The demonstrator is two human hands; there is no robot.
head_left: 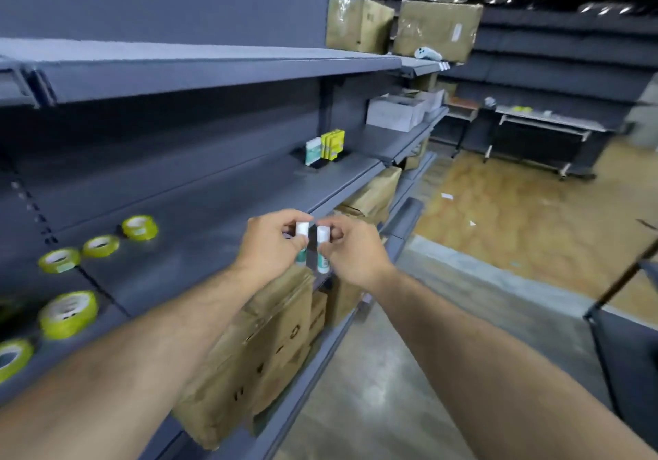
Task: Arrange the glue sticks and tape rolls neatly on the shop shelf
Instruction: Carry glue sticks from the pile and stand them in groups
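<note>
Tape rolls (100, 246) lie in a loose line at the left end of the middle shelf (199, 246). Over its front edge, two sticks are upright, side by side, not touching: left glue stick (302, 233) in left grip (270, 242), right glue stick (323, 246) in right grip (350, 249). Packs (325, 146) stand farther right, at the back. Cardboard boxes (263, 345) sit on the shelf below.

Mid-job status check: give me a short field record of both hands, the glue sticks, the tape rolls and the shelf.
left hand: pinches first glue stick, upright, white cap up
right hand: pinches second glue stick, upright, white cap up
sticks: side by side, small gap between, near the shelf front edge
tape rolls: five yellow-green in view, on the shelf to the left, blurred
below: cardboard boxes
</note>
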